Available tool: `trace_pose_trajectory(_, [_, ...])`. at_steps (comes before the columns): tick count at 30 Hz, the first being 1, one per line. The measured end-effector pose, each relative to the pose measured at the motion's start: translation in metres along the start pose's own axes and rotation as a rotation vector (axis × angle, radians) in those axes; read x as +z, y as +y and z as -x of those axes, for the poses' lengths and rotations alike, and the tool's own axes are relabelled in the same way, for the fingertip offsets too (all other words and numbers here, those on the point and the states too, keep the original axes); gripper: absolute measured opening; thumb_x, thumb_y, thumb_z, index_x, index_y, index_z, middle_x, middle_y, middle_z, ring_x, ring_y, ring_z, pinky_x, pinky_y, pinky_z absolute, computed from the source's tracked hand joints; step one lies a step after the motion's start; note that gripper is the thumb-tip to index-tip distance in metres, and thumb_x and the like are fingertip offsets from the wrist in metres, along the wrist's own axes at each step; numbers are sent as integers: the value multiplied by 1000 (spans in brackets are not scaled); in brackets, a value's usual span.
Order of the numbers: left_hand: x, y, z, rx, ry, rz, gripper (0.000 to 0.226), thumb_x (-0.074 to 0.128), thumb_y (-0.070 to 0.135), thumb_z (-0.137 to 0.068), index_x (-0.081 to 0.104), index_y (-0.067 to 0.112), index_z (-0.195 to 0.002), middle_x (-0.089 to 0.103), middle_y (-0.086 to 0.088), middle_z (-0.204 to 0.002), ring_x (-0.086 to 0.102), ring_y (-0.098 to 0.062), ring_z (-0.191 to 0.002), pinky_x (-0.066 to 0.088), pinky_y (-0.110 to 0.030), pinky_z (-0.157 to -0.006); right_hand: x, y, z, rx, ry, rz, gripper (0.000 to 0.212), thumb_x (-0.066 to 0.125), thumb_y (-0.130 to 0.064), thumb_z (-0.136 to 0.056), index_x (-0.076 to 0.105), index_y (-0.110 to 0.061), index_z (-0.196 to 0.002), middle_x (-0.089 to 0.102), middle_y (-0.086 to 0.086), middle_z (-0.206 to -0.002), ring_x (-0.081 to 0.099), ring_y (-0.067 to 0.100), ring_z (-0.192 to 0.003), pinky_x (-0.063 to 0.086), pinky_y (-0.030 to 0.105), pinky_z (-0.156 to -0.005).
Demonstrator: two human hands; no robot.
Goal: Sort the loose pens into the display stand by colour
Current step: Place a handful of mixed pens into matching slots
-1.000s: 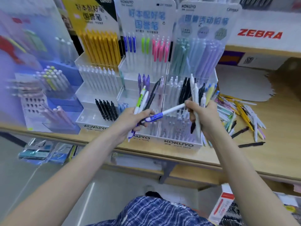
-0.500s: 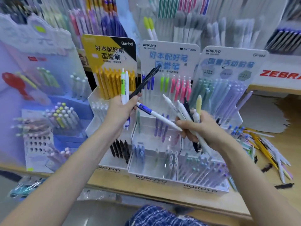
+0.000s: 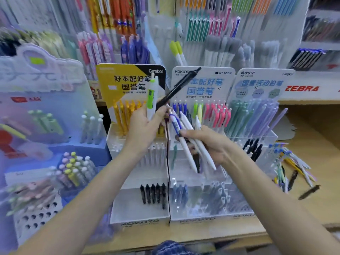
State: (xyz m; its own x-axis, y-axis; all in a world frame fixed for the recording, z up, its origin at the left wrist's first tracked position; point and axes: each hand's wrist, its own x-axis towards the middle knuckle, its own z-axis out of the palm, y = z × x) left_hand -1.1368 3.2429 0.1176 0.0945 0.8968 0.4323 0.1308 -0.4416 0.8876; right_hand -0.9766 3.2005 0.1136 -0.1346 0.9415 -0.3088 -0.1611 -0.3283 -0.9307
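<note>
Filling display stand (image 3: 185, 220): sorted pens (image 3: 152, 194).

- "Gambol" tops the yellow header card (image 3: 128, 80) before me.
- "KOKUYO" heads the two blue cards (image 3: 202, 83).
- "ZEBRA", in red, marks the white shelf sign (image 3: 301, 88).

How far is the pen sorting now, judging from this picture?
Done: black pens and pink pens stand grouped in the display stand. In hand: left hand holds a green pen and a black one; right hand grips a bundle. Left: the loose pile.
</note>
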Motion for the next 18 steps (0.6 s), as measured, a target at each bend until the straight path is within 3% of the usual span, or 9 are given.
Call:
trace_pose_trajectory(2, [-19, -4, -5, -7, 47, -29, 21, 53, 19, -94, 61, 23, -75, 63, 9, -67, 53, 1, -53, 44, -16, -57, 6, -4, 0, -155, 273, 204, 9, 70, -10, -78, 62, -6, -80, 60, 6, -64, 55, 10, -47, 41, 18, -41])
trace_pose_trajectory(5, [-43, -16, -3, 8, -47, -224, 30, 52, 18, -94, 57, 20, -64, 55, 11, -56, 51, 2, -50, 35, -10, -53, 6, -16, -7, -470, 698, 286, 8, 68, -10, -83, 62, -9, -78, 64, 5, -66, 64, 6, -49, 45, 19, -40])
trace_pose_trajectory(8, [-57, -28, 0, -19, -103, -306, 36, 51, 20, -94, 48, 22, -59, 48, 7, -52, 45, -5, -50, 30, -16, -48, 2, -17, -24, -610, 953, 442, 12, 70, -14, -83, 63, -10, -74, 66, 3, -67, 67, 6, -56, 53, 24, -47])
trace_pose_trajectory(12, [-69, -40, -4, -59, -161, -294, 4, 48, 21, -95, 45, 20, -93, 55, -1, -65, 47, -10, -56, 33, -15, -50, 4, 0, -47, -616, 1041, 575, 19, 70, -22, -82, 66, -3, -80, 67, 5, -67, 67, 18, -61, 56, 45, -60])
trace_pose_trajectory(13, [-70, -42, -5, -76, -161, -279, 8, 48, 22, -95, 42, 19, -98, 58, -5, -71, 49, -13, -59, 35, -19, -52, 2, 4, -51, -616, 1031, 593, 19, 69, -25, -82, 66, -6, -81, 68, 4, -68, 67, 19, -63, 55, 47, -59])
trace_pose_trajectory(15, [-72, -45, -4, -103, -171, -289, 11, 47, 22, -95, 39, 15, -99, 60, -11, -79, 52, -18, -64, 35, -18, -52, 0, 11, -57, -612, 1021, 621, 19, 67, -32, -81, 65, -13, -82, 67, 4, -68, 68, 22, -65, 55, 48, -58])
trace_pose_trajectory(18, [-73, -44, -5, -101, -182, -322, 11, 47, 19, -95, 40, 11, -95, 59, -12, -79, 47, -13, -60, 34, -11, -48, 2, 15, -61, -619, 1031, 640, 17, 67, -30, -83, 64, -13, -82, 67, 4, -69, 68, 19, -62, 55, 45, -56])
